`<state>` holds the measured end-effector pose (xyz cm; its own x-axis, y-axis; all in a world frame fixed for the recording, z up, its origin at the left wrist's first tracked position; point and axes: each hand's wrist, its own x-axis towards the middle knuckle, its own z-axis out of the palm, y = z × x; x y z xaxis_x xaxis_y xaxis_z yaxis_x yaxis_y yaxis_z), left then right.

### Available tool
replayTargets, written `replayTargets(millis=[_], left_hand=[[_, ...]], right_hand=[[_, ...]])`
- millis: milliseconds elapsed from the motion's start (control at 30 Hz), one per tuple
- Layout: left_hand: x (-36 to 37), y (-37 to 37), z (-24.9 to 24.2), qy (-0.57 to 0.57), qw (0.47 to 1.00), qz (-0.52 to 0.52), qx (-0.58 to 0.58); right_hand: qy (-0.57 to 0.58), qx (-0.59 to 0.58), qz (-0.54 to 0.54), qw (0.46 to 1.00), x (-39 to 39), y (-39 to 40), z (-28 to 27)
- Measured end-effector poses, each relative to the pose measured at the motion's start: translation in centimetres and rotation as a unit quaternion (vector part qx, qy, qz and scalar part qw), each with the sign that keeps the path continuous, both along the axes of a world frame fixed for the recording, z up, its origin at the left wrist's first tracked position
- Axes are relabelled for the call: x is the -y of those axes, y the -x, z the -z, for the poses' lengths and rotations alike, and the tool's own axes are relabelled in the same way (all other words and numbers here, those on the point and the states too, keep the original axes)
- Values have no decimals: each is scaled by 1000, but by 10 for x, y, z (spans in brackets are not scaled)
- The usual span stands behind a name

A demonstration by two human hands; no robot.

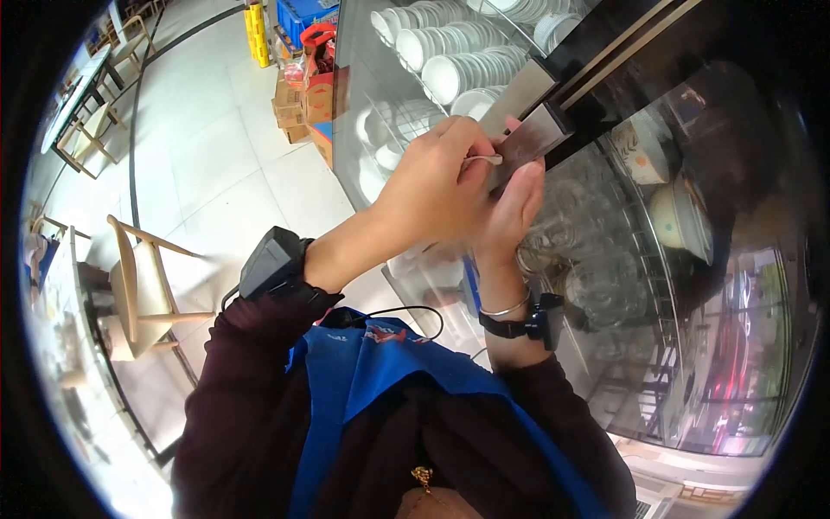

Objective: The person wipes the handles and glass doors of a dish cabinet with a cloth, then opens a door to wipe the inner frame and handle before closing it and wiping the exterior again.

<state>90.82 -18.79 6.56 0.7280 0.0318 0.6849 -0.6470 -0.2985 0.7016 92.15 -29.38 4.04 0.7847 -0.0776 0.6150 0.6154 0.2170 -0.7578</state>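
My left hand (443, 177) is closed, with fingers curled in a pinch beside a metal door handle (538, 137). Out of its grip pokes the end of a small pale strip (484, 160), too little visible to name. My right hand (516, 203) is on the same handle, its straight digits along the lower side and pinkish fingertips showing past the upper edge. Part of it is hidden behind my left hand. The handle belongs to a dark-framed glass cabinet (596, 143). A second handle (523, 86) sits right alongside.
Behind the glass stand rows of white plates (467, 73), glasses (596, 277) and patterned bowls (679, 221). Cardboard boxes (298, 99), a blue crate (303, 16) and yellow rolls (257, 35) are on the tiled floor (220, 138). A wooden chair (143, 281) is at left.
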Motion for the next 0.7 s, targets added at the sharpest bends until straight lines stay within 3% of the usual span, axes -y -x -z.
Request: replayTargets(millis=[167,267,333,400,433,567,700], left_hand=[[-15,12,-13,119,990,30,-73],[-7,20,-17,139,988,41,-42],[7,22,-20,184,980,38,64],[15,19,-26,168,980,26,99],[19,18,-28,158,978,6,134],[24,11,-15,138,984,2,110],[18,13,46,70,996,-8,61]], right_hand=[[75,24,32,996,3,15,2],[129,9,63,990,8,31,4],[80,-31,34,996,6,37,6],[165,-55,39,984,9,42,0],[190,37,56,979,13,33,12],[136,15,30,990,17,28,24],[95,-11,4,995,25,24,20]])
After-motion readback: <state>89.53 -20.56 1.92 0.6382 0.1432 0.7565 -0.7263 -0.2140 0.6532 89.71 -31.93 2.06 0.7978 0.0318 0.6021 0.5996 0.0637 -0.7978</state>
